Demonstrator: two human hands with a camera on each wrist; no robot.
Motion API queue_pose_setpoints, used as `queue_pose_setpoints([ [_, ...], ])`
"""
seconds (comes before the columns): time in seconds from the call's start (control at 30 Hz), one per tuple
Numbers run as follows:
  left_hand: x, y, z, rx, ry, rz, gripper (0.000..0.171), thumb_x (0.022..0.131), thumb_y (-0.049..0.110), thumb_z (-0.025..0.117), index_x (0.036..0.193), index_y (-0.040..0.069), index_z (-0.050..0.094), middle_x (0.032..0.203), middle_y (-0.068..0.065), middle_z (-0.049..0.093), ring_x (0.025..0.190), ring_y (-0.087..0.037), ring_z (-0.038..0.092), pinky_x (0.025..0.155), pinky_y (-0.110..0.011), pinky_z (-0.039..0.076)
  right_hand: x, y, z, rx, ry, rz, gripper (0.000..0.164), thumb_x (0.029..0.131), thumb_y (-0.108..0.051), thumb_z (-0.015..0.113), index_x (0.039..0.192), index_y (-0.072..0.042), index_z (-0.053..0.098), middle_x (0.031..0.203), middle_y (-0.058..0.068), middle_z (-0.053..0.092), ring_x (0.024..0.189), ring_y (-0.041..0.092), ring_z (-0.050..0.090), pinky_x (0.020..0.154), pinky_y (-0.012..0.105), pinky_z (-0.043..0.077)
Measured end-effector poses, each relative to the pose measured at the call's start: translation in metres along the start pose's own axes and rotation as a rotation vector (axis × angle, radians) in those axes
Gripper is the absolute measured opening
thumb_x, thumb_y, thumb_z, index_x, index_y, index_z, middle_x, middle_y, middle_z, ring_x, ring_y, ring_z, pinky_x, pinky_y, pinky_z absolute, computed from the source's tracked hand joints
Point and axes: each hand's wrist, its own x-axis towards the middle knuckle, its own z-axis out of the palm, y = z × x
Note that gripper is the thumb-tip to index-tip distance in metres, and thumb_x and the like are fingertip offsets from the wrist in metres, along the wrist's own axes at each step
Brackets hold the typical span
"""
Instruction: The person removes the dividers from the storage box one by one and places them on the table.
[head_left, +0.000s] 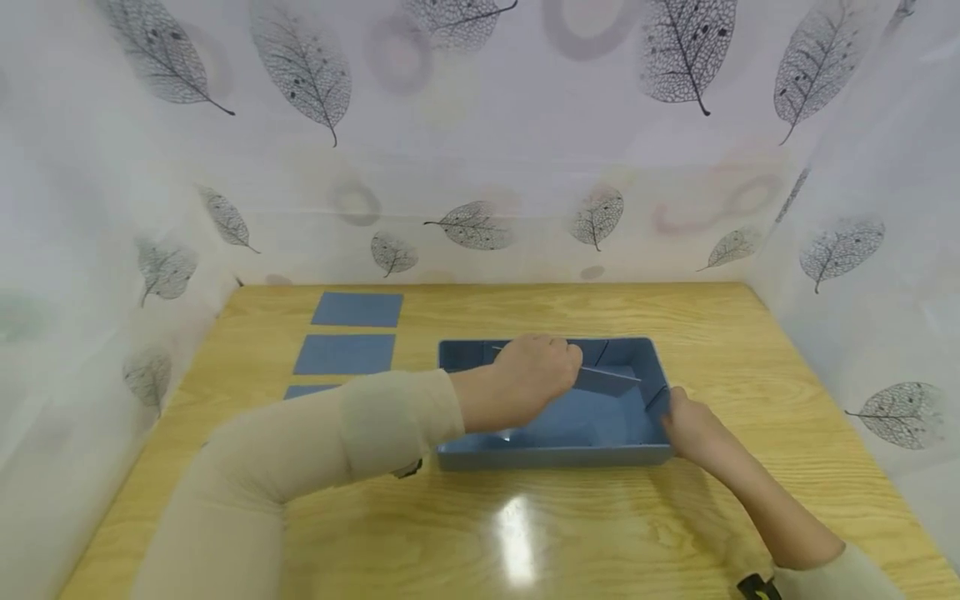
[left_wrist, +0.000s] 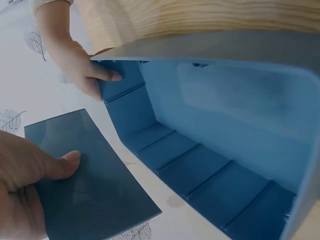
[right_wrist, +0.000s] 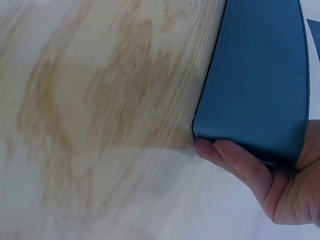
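Note:
My left hand (head_left: 528,379) is over the blue rectangular box (head_left: 555,457), pinching a thin flat blue panel (left_wrist: 95,180). In the left wrist view the thumb lies across the panel's face, and the panel is apart from the box wall. The box is open at the top, with narrow ridges along its inner walls. At its right end my right hand (head_left: 697,427) grips the wall, the thumb inside over the rim. The right wrist view shows fingers (right_wrist: 245,162) curled against the outside of the box, near its bottom edge.
Several flat blue panels lie in a column on the left of the wooden table, among them a far panel (head_left: 357,309) and a middle panel (head_left: 345,354); my left sleeve partly covers the nearest panel (head_left: 306,390). A leaf-patterned curtain (head_left: 480,167) surrounds the table's back and sides.

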Motion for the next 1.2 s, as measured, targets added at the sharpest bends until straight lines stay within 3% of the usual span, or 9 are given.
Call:
queue_pose_setpoints([
  [0.17, -0.013, -0.009, 0.010, -0.023, 0.037, -0.027, 0.008, 0.094, 0.010, 0.047, 0.088, 0.013, 0.051, 0.069, 0.004, 0.044, 0.058, -0.008, 0.029, 0.045, -0.016, 0.029, 0.001, 0.000, -0.001, 0.007, 0.000, -0.005, 0.020, 0.094, 0.000, 0.040, 0.101, 0.017, 0.035, 0.066, 0.013, 0.051, 0.055, 0.020, 0.053, 0.050, 0.033, 0.045],
  [0.33, -0.030, -0.021, 0.020, -0.145, 0.043, -0.063, 0.008, 0.095, 0.007, 0.048, 0.089, 0.009, 0.053, 0.072, 0.000, 0.049, 0.060, -0.010, 0.036, 0.049, -0.018, 0.038, 0.002, -0.001, -0.003, 0.001, -0.010, -0.002, 0.018, 0.095, 0.000, 0.040, 0.101, 0.016, 0.034, 0.067, 0.014, 0.051, 0.056, 0.020, 0.054, 0.050, 0.034, 0.046],
  [0.63, -0.070, -0.037, 0.030, -0.211, 0.064, -0.116, 0.006, 0.087, -0.003, 0.055, 0.090, 0.002, 0.055, 0.074, -0.003, 0.052, 0.062, -0.013, 0.043, 0.052, -0.021, 0.042, 0.002, -0.002, -0.002, -0.009, -0.025, 0.002, 0.023, 0.094, -0.001, 0.039, 0.104, 0.019, 0.032, 0.066, 0.013, 0.051, 0.055, 0.020, 0.053, 0.050, 0.033, 0.045],
  [0.87, -0.093, -0.044, 0.044, -0.237, 0.066, -0.151, 0.015, 0.080, -0.006, 0.065, 0.088, 0.000, 0.055, 0.072, -0.004, 0.052, 0.062, -0.013, 0.044, 0.055, -0.022, 0.045, 0.002, -0.002, -0.004, -0.013, -0.017, -0.006, 0.021, 0.094, 0.000, 0.038, 0.101, 0.019, 0.033, 0.066, 0.015, 0.053, 0.055, 0.021, 0.055, 0.050, 0.035, 0.046],
  [1.03, -0.114, -0.047, 0.054, -0.341, 0.096, -0.187, 0.013, 0.082, -0.010, 0.062, 0.092, -0.004, 0.056, 0.076, -0.007, 0.056, 0.066, -0.015, 0.050, 0.060, -0.024, 0.050, 0.005, -0.001, -0.002, -0.020, -0.026, -0.002, 0.022, 0.094, 0.000, 0.039, 0.103, 0.019, 0.032, 0.067, 0.016, 0.053, 0.056, 0.021, 0.056, 0.051, 0.035, 0.047],
  [1.2, -0.134, -0.050, 0.061, -0.337, 0.139, -0.211, 0.015, 0.079, -0.013, 0.062, 0.089, -0.004, 0.056, 0.074, -0.008, 0.056, 0.063, -0.016, 0.050, 0.056, -0.026, 0.049, 0.009, 0.006, 0.002, 0.006, -0.047, 0.005, 0.028, 0.095, -0.002, 0.039, 0.108, 0.021, 0.030, 0.071, 0.019, 0.055, 0.058, 0.022, 0.058, 0.053, 0.036, 0.049],
])
